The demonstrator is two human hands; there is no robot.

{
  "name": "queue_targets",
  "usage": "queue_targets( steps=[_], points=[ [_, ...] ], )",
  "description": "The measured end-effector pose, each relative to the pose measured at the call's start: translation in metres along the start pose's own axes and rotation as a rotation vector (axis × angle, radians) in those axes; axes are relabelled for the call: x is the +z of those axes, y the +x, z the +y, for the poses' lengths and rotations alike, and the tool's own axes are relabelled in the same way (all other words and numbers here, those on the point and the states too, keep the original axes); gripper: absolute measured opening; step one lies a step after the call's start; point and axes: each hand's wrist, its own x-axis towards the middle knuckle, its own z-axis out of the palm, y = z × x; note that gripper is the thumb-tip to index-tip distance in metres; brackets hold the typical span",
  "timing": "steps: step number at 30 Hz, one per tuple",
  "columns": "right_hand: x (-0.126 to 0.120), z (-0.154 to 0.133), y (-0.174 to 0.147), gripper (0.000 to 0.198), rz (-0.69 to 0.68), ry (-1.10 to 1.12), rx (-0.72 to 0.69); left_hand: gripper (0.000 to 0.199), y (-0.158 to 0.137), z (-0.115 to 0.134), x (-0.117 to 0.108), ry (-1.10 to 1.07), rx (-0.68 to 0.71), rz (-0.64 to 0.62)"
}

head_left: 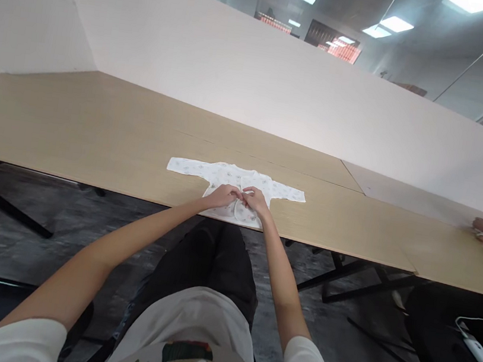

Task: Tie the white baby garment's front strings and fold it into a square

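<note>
The left hand (225, 196) and right hand (257, 200) are pinching the front of a small white patterned shirt (230, 174), which is lying, sleeves spread, at the near edge of the table (96, 125); a white partition (238, 73) is lining its far edge.

Saw a white long-sleeved cloth garment (225, 172) dotted with faint greyish motifs, a flat light-tan tabletop (96, 130) and black trousers (201, 256).
</note>
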Motion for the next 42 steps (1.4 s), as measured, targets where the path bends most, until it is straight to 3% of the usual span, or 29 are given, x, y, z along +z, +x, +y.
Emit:
queue_targets(
  steps=[7,12,15,19,23,28,33,42],
  points=[
    [0.000,-0.011,0.003,0.025,0.021,-0.183,0.011,0.027,-0.003,-0.009,-0.008,-0.061,-0.152,0.086],
    [-0.021,-0.002,0.003,0.037,0.048,-0.273,0.050,0.032,-0.004,-0.013,-0.013,0.052,-0.151,0.065],
    [-0.025,-0.006,0.013,0.036,0.088,-0.382,0.067,0.032,0.012,-0.012,-0.015,0.164,-0.186,0.037],
    [-0.002,-0.020,0.042,0.024,0.224,-0.489,0.039,0.030,0.052,-0.013,-0.014,0.333,-0.263,0.114],
    [0.023,-0.026,0.067,0.024,0.286,-0.572,0.050,0.028,0.080,-0.017,-0.004,0.273,-0.386,0.191],
    [0.020,-0.011,0.073,0.019,0.343,-0.523,0.038,0.034,0.082,-0.023,0.013,0.282,-0.377,0.332],
    [0.008,0.000,0.070,0.028,0.378,-0.400,-0.033,0.033,0.078,-0.026,0.019,0.346,-0.325,0.281],
    [0.009,0.005,0.074,0.037,0.359,-0.370,-0.051,0.030,0.075,-0.023,0.017,0.389,-0.305,0.259]
  ],
)
